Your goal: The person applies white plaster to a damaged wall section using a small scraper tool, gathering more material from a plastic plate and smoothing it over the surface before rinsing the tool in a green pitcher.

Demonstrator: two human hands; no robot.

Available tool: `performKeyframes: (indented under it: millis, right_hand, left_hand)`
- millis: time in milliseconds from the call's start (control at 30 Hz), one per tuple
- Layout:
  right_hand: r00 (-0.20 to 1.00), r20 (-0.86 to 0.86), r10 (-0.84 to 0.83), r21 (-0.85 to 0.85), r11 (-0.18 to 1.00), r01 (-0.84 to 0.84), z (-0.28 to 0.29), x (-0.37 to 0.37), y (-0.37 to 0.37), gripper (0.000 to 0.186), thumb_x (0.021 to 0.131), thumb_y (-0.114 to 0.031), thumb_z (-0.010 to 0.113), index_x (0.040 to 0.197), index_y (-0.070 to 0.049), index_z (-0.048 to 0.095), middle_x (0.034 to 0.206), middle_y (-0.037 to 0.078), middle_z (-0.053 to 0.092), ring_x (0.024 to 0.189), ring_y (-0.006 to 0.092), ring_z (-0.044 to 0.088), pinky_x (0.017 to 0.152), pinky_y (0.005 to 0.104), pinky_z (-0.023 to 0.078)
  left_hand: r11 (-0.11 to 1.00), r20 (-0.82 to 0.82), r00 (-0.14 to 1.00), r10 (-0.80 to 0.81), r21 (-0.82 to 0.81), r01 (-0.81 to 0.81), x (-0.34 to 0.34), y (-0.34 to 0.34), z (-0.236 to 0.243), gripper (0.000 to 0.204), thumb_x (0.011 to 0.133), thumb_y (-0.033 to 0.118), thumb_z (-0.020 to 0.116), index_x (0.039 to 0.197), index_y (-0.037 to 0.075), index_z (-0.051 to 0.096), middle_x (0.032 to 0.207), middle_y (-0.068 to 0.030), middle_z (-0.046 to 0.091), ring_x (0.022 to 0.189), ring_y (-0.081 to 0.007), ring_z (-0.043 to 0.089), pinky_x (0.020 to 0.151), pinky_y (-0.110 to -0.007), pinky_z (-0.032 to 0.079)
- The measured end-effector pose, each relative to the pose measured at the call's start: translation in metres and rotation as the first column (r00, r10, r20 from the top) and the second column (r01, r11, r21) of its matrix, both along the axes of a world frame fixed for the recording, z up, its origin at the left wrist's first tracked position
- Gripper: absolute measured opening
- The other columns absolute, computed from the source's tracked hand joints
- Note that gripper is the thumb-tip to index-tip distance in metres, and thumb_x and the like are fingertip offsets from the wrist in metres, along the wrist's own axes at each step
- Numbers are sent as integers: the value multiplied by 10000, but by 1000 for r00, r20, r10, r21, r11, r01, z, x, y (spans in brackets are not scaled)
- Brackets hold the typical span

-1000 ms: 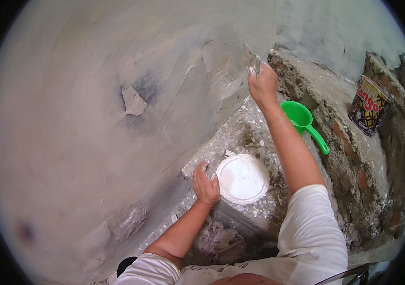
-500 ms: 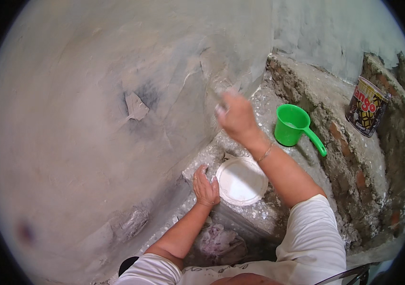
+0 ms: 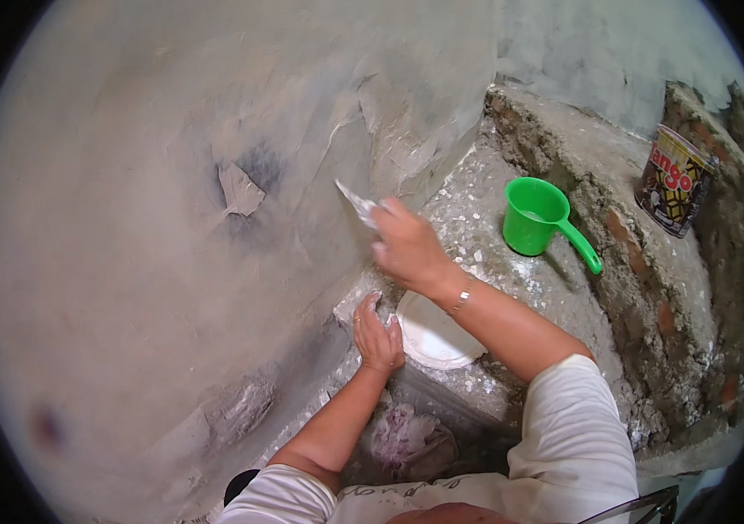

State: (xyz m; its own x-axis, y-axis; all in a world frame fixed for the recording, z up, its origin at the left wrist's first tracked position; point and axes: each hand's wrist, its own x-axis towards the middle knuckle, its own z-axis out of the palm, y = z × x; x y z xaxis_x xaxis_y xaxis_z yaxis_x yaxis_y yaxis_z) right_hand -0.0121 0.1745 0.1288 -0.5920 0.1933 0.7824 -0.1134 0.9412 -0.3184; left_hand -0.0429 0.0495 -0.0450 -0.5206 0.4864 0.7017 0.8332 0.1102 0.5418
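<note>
My right hand (image 3: pixel 410 249) is closed round a putty knife (image 3: pixel 356 203), its thin blade smeared white. The blade points up and left, at or close to the grey plastered wall (image 3: pixel 154 175); whether it touches, I cannot tell. Fingers raised and parted from the thumb, my left hand (image 3: pixel 378 339) is open beside the rim of a round white lid or shallow tub (image 3: pixel 436 339). My right forearm hides part of that round thing. A rough patch of lifted plaster (image 3: pixel 240 189) shows on the wall, left of the blade.
A green dipper with a handle (image 3: pixel 532 218) stands on the speckled ledge to the right. Rough brick-and-mortar steps (image 3: pixel 612 227) rise beyond it, with a dark printed tub (image 3: pixel 676 182) on one. A crumpled plastic bag (image 3: pixel 409 441) lies below, near my body.
My right hand has swung left and down along the wall with the putty knife, whose blade now shows clearly. The left hand stays beside the white round thing. The view has shifted slightly.
</note>
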Motion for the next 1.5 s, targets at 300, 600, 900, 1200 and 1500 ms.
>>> performKeyframes:
  millis: [300,600,900,1200,1500]
  right_hand:
    - [820,29,-572,-372,755,540,-21,-19,163,202,744,-158,599,812,30,626,777,255,608,790,425,587,712,458,467]
    - [957,-74,-280,-176,948,264,-66,-68,100,217,722,-81,550,914,12,585,879,240,561,885,408,516,806,441,430]
    - [905,-28,-424,-213,888,409,-17,-19,108,205,734,-81,566,899,41,577,863,257,570,821,434,550,731,460,451]
    - [966,-15,-258,-89,963,256,-48,-75,100,208,720,-54,538,914,6,582,940,235,528,851,415,526,747,451,444]
    - [926,-127,-355,-27,935,354,-38,7,100,322,719,28,551,1037,-10,586,959,203,565,896,384,550,769,413,463]
  left_hand:
    - [1000,31,999,19,-14,-18,0,3,1,504,738,142,514,1173,-88,405,1169,-270,464,1073,-422,444,964,-460,314]
    - [1000,22,1000,1,3,-1,-1,5,-1,505,733,150,516,1168,-87,412,1163,-272,472,1063,-423,452,958,-462,320]
    - [1000,20,1000,3,14,-3,1,1,5,503,736,127,493,1179,-92,399,1143,-265,474,1057,-408,449,961,-451,324]
    - [1000,14,1000,2,11,-2,-2,3,-1,498,731,122,491,1170,-94,401,1141,-269,470,1053,-417,449,960,-456,322]
    - [999,-17,1000,-1,52,2,0,4,2,494,726,124,491,1157,-102,406,1142,-272,467,1054,-419,450,960,-461,321]
